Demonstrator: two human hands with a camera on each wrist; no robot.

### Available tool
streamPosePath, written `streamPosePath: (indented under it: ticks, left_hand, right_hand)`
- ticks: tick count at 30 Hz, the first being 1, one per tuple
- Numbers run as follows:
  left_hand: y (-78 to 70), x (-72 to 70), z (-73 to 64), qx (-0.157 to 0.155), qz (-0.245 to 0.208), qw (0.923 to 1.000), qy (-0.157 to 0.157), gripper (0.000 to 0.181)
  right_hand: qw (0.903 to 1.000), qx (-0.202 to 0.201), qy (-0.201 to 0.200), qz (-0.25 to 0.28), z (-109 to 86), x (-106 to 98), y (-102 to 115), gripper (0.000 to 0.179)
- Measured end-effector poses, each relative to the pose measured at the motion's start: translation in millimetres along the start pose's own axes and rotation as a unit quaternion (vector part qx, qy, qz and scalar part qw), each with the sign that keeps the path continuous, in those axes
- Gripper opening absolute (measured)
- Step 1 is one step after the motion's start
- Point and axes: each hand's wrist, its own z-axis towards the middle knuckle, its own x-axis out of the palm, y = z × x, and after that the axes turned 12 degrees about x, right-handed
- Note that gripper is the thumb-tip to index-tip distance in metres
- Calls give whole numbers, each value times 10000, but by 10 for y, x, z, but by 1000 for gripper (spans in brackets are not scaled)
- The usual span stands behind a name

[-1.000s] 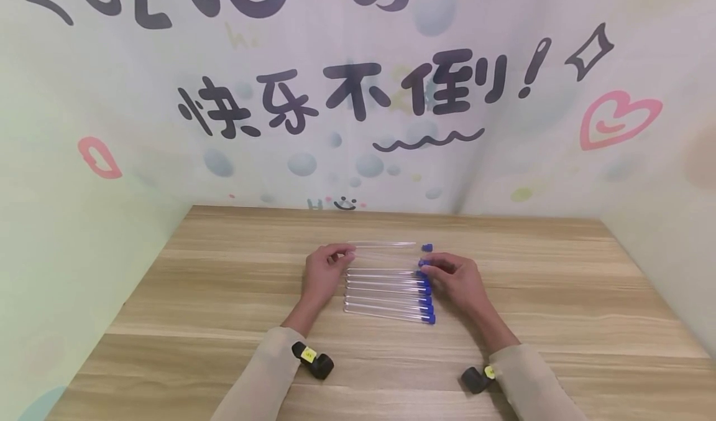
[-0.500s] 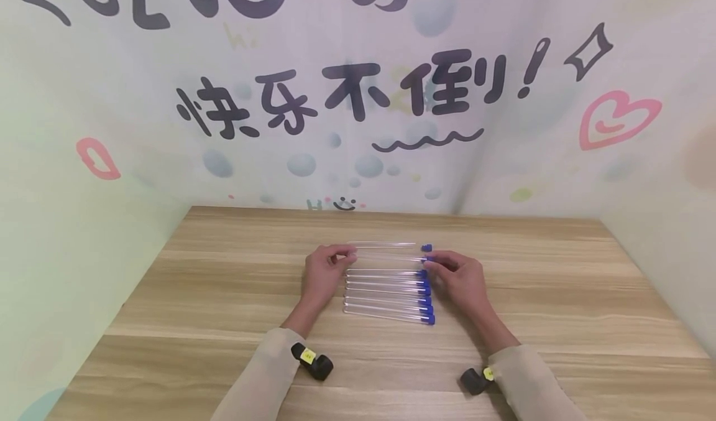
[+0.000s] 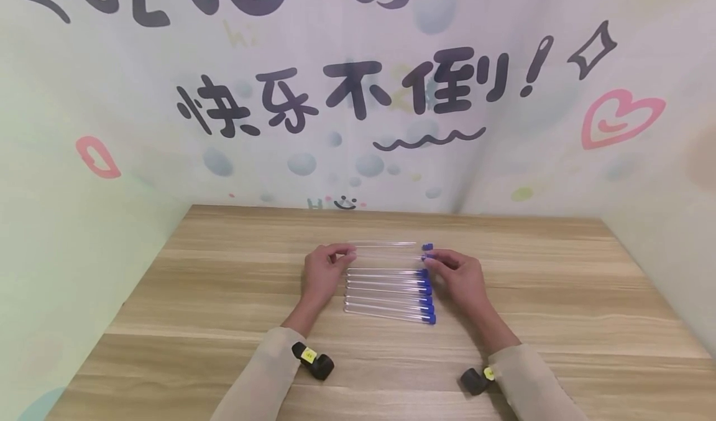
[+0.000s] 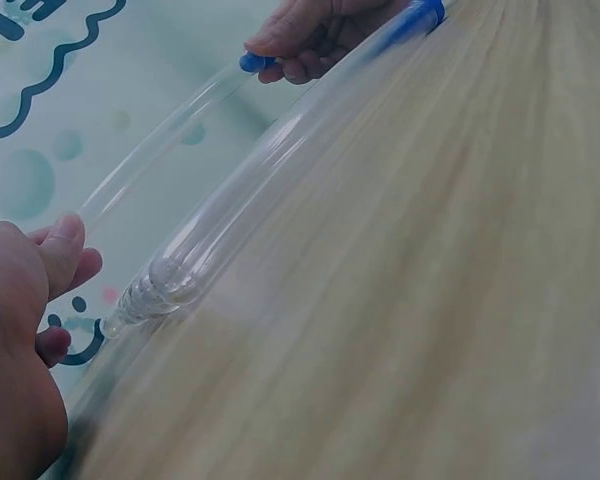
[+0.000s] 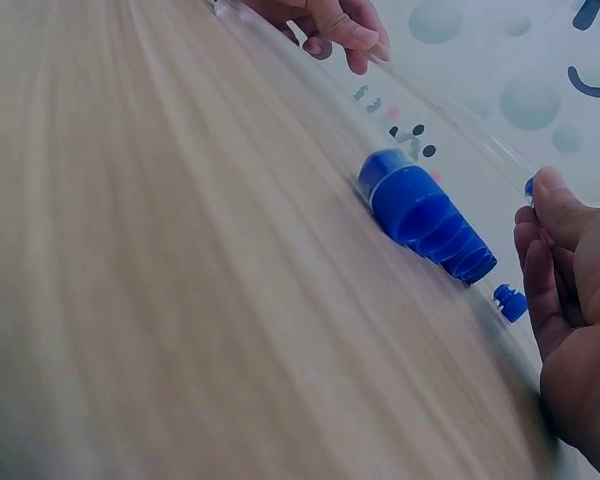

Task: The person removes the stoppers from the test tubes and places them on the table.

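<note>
A clear test tube (image 4: 150, 150) is held raised over the table between both hands. My left hand (image 3: 323, 275) pinches its left end between thumb and fingertips. At the other end, my right hand (image 3: 463, 281) pinches the blue cap (image 4: 257, 62), which sits at the tube's mouth and is mostly covered by the fingers. Just nearer to me, several capped test tubes (image 4: 240, 190) lie side by side, blue caps (image 5: 415, 205) all to the right. Beyond the held tube, an uncapped test tube (image 3: 386, 244) lies on the table, with a loose blue cap (image 3: 427, 247) off its right end.
The wood-grain table (image 3: 224, 296) reaches back to a pale printed cloth (image 3: 358, 160) with dark lettering. More pale cloth closes in both sides. A black wrist camera (image 3: 317, 364) is strapped at the left sleeve, another black camera (image 3: 475, 380) at the right.
The right hand, with the blue cap, has shifted slightly right and away from me. The left hand has stayed nearly still at the tube's left end. The row of capped tubes has not moved.
</note>
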Motion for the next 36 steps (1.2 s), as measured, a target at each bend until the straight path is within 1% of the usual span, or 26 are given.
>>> streamPosePath:
  ticks: [5,10,13,17,20,22,25,27,30,33,36]
  left_hand:
    - [0,5,-3,1,-102,9999,-28,12]
    - [-24,-5,-2,-5,-226,9997,-116,12]
    - [-30,-14,8,-49,-192,9993,-313,11]
    - [-22,-23,16,-69,-105,9990,-438,12]
    - [-10,-23,13,-74,-52,9993,-354,13]
    - [1,-19,12,-65,-31,9994,-329,13]
    - [17,-12,11,-100,31,9996,-276,13]
    - [23,-9,11,-137,72,9996,-229,14]
    - [26,-7,11,-211,122,9996,-165,14]
    - [25,-6,12,-236,118,9996,-128,14]
    - [28,0,13,-310,168,9994,-69,13]
  right_hand:
    - [9988,238,198,372,13,-6,-7,39]
    - [9976,263,319,553,31,-8,-27,39]
    - [9977,241,152,609,45,-16,-39,40]
    - [9982,252,-140,528,57,-34,-40,41]
    - [9989,209,-197,376,53,-39,-42,39]
    - [9993,80,-254,261,48,-35,-49,36]
    - [9987,-191,-478,29,47,-26,-62,28]
    - [9971,-366,-632,-223,53,-22,-76,25]
    - [9935,-503,-806,-628,64,-20,-92,23]
    - [9892,-596,-875,-1017,65,-17,-101,21]
    - [9857,-681,-883,-1263,61,-11,-92,18]
